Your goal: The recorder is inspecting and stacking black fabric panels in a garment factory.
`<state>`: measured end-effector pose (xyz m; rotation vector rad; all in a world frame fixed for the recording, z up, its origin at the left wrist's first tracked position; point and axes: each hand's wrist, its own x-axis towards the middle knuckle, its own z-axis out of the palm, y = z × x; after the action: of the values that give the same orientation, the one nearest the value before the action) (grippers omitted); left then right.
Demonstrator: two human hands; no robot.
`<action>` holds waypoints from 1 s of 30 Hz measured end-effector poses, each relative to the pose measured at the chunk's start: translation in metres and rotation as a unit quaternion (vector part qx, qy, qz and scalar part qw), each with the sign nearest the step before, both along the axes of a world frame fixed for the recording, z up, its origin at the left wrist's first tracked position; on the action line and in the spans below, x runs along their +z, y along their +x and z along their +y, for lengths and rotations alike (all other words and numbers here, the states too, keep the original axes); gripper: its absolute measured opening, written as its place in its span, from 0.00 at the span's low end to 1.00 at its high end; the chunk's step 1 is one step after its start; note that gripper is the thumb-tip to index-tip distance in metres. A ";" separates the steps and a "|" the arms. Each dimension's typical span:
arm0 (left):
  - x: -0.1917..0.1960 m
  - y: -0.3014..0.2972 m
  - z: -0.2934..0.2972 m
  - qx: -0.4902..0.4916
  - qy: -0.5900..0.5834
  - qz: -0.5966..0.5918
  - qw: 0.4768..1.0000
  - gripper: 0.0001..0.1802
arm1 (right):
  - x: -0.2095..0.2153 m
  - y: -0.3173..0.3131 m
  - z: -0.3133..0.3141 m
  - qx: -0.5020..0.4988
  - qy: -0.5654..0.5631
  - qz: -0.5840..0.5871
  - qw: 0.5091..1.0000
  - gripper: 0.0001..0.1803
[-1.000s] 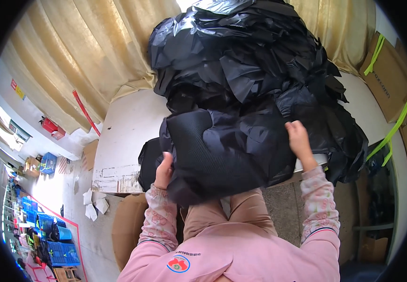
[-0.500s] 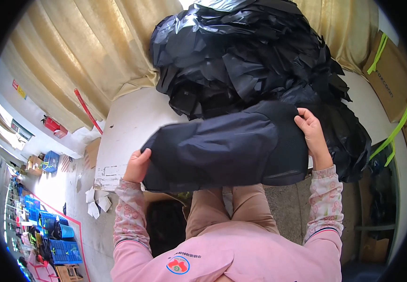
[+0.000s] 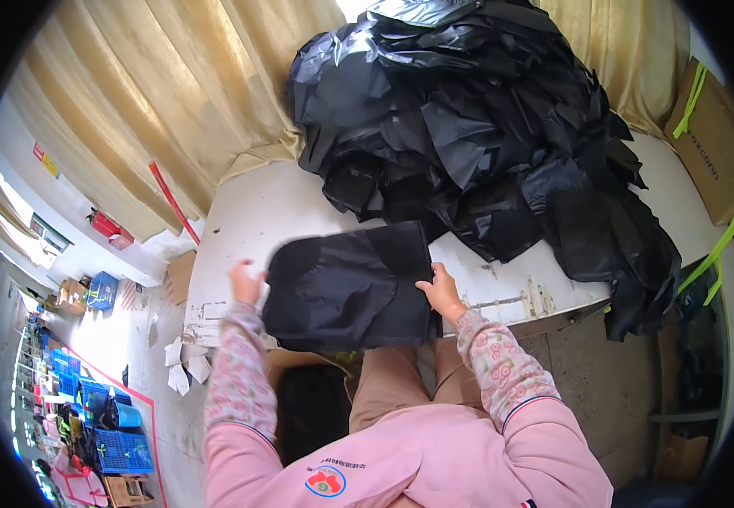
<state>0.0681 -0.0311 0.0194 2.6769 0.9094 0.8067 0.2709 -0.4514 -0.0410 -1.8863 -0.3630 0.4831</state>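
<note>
Black fabric piece, roughly rectangular with rounded left corners and a smoother, slightly shiny middle panel (image 3: 346,284), is spread nearly flat in front of a seated person, over the near edge of a white table with a scuffed, chipped border (image 3: 252,199). The person's right hand (image 3: 440,293) grips its right edge, thumb on top and the other fingers underneath. The left hand (image 3: 246,282) is just beside the left edge, slightly blurred, its thumb and forefinger parted; whether it touches the fabric I cannot tell. Pale sleeves with a pink floral pattern (image 3: 506,364) cover both forearms, below a pink top (image 3: 401,449).

Beyond the fabric, a large, heaped pile of thin black pieces, glossy in places (image 3: 460,110), covers much of the table and hangs over its right front edge. Pleated golden-beige curtains (image 3: 155,102) stand behind. On the floor at far left are blue plastic crates (image 3: 124,451).
</note>
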 end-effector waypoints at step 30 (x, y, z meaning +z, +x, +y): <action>-0.074 0.051 -0.300 -0.456 -0.086 0.237 0.854 0.37 | 0.035 0.067 -0.035 -0.038 0.092 -0.320 0.942 0.12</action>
<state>0.1193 -0.3310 -0.0544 2.6883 -0.2851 -0.1502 0.3382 -0.4867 -0.0062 -1.8266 -0.7306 -0.2313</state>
